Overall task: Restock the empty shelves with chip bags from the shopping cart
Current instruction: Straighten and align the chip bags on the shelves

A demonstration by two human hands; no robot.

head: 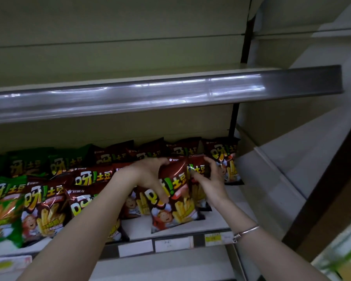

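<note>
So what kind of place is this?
Most likely a supermarket snack aisle: rows of matching chip bags stand on a long shelf, and paper price tags line its front edge.

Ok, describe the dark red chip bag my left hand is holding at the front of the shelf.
The dark red chip bag is glossy, crinkled foil printed with large yellow lettering, fries and a cartoon chef. It stands nearly upright and puffed, its bottom on the white shelf near the front edge. The left hand grips its upper left side; the right hand grips a second bag behind it.
</note>
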